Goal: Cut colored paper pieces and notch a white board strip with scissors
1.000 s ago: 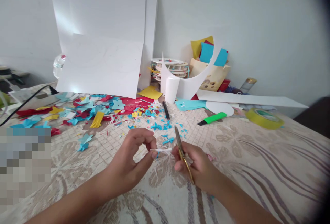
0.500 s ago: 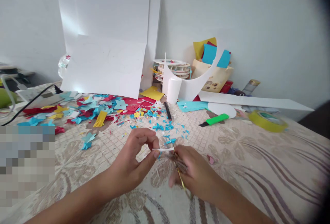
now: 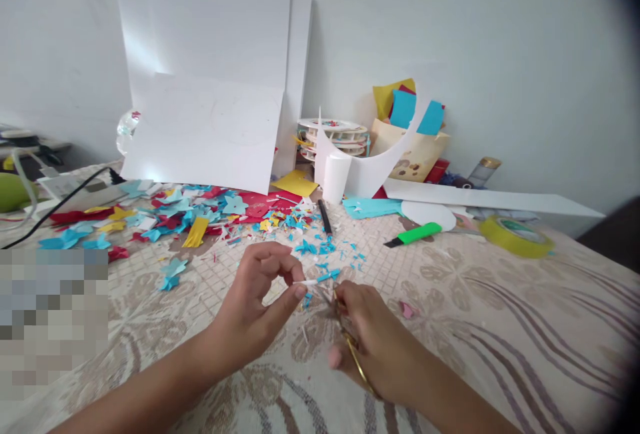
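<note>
My left hand (image 3: 267, 294) pinches a small white piece of paper (image 3: 307, 282) between thumb and fingers, above the patterned tablecloth. In my right hand (image 3: 373, 327) is a pair of scissors (image 3: 353, 347) with gold-coloured handles, its blades pointing toward the left hand. The blades are blurred and lie just below and right of the white piece, apart from it as far as I can see. Blue paper scraps (image 3: 327, 275) lie on the cloth right behind the hands.
Cut paper shapes (image 3: 173, 211) in several colours cover the back left. A black pen (image 3: 325, 217), a green box cutter (image 3: 420, 233) and a yellow tape roll (image 3: 517, 237) lie farther right. White boards (image 3: 205, 127) lean on the wall, beside a stack of white discs (image 3: 345, 129).
The scissors have drawn back slightly from the white paper piece, and their handles show more. The piece extends less far to the right than before. The view has shifted a little.
</note>
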